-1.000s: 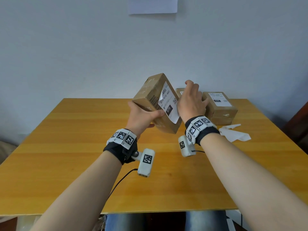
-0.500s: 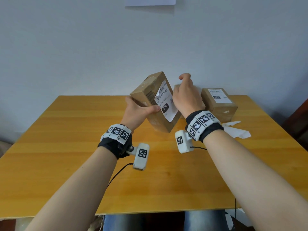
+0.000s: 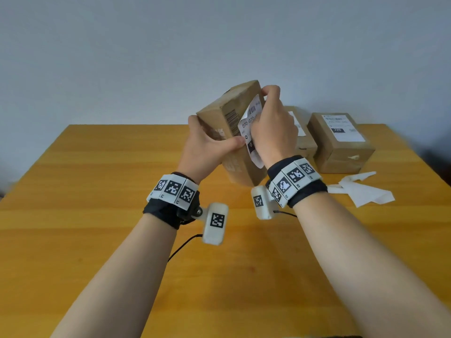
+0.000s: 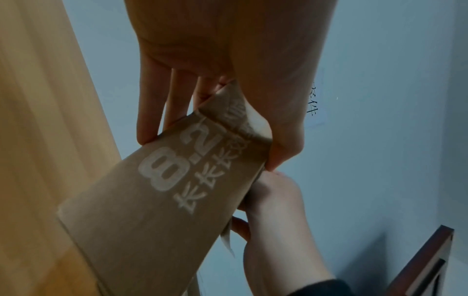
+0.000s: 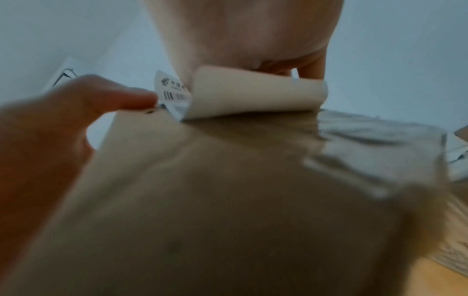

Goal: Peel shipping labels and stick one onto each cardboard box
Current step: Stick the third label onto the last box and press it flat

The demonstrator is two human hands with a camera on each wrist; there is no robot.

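Above the table, cardboard box held tilted in the air. L hand grips its lower-left side, thumb across the front, fingers behind. R hand curled over the top edge, pressing shipping label onto the box face; label's lower part curls off. Two labelled boxes sit at the back right, w/ backing scraps beside.

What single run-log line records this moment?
left hand: grips tilted box off table | right hand: presses label onto box, lower end curled loose | two labelled boxes behind
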